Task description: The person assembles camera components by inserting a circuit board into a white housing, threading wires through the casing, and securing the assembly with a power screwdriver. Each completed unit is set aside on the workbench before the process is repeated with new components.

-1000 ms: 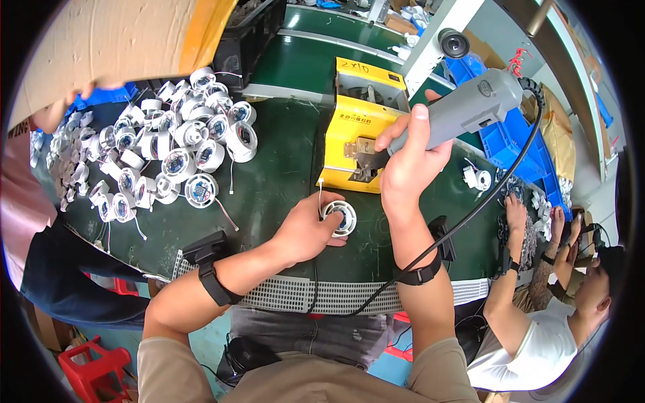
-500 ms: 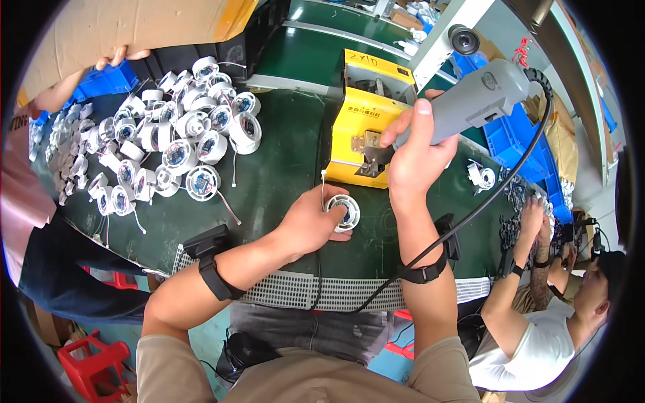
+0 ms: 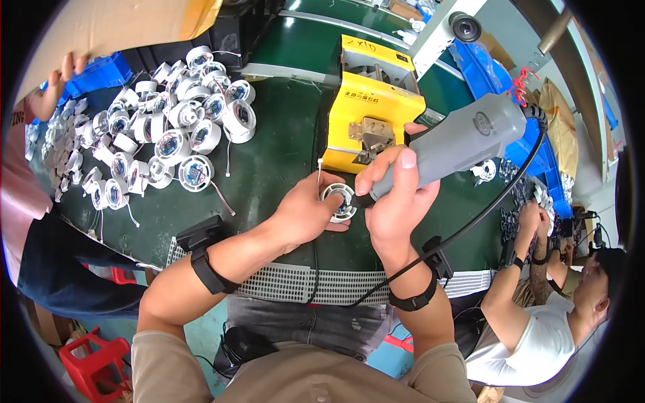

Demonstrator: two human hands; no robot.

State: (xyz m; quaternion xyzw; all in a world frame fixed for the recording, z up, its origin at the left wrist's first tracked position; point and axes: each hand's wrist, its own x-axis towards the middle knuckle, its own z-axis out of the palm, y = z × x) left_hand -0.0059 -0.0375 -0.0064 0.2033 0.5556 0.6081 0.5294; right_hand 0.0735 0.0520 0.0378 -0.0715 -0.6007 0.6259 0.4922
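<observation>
My left hand (image 3: 300, 213) is closed around a round white plastic housing (image 3: 345, 213) with a small circuit board inside, holding it just above or on the green table. A thin wire with a white plug (image 3: 320, 163) stands up beside the fingers. In my right hand (image 3: 396, 213) is a grey electric screwdriver (image 3: 467, 138), tilted, its black nose pointing down left at the housing's right side. Whether the bit touches a screw is hidden. Behind both hands stands a yellow screw feeder (image 3: 371, 97) with a metal bracket on its front.
Many similar white housings (image 3: 173, 144) with wires are heaped on the left, beside small white parts (image 3: 64, 148). A black cable (image 3: 484, 218) hangs from the screwdriver across my right forearm. A person stands left holding cardboard (image 3: 121, 30); another works right by blue bins (image 3: 547, 161).
My right hand has brought the screwdriver down and left, from the feeder's front to the housing. My left hand still holds the housing. The left person's hand and cardboard have shifted left.
</observation>
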